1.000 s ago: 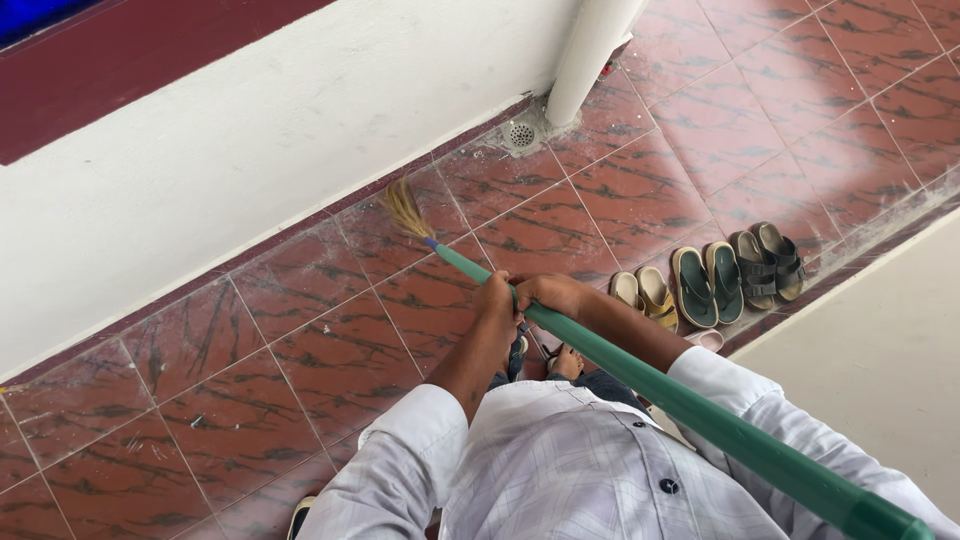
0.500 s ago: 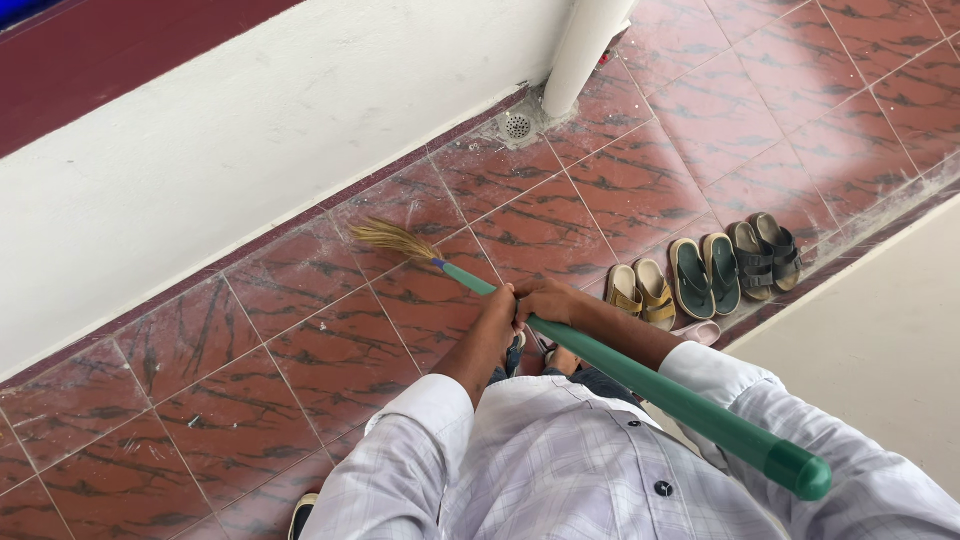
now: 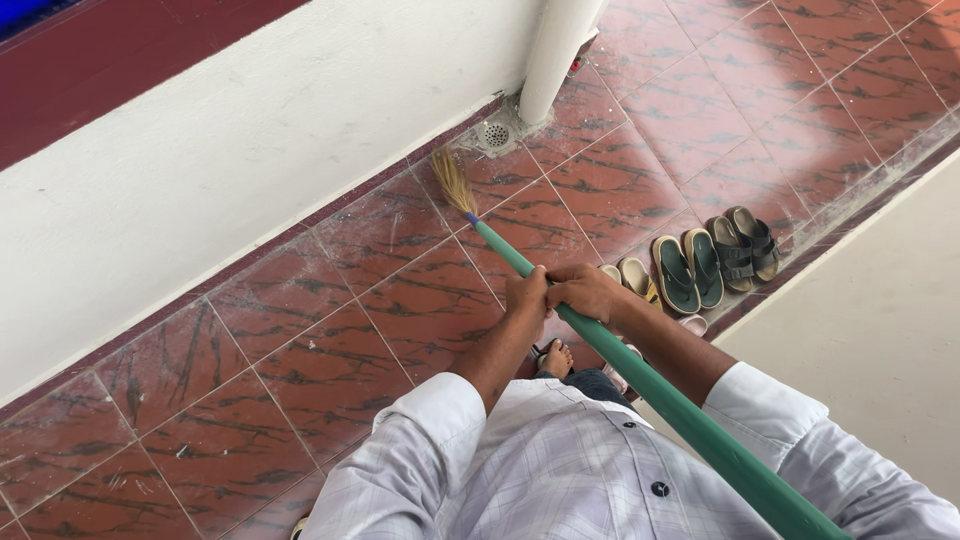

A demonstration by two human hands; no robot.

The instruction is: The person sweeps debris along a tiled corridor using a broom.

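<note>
Both hands grip a long green broom handle [image 3: 640,380] that runs from the lower right of the frame up toward the centre. The left hand [image 3: 527,296] and the right hand [image 3: 585,290] sit touching each other, fingers wrapped tight round the shaft just above the middle of the frame. The straw bristle head [image 3: 455,182] rests on the red marbled floor tiles [image 3: 330,370] at upper centre, close to the dark skirting along the white wall [image 3: 250,150] and near the round floor drain [image 3: 496,134] beside the white pipe [image 3: 552,50].

The step in hand looks like a sweeping stroke along the wall edge. The next move seems to call for a steady drag of the bristles, kept flat on the tile, with pale dust visible in the grout. Several pairs of sandals [image 3: 705,260] lie in a row right of the hands, and a bare foot [image 3: 556,358] shows below them.
</note>
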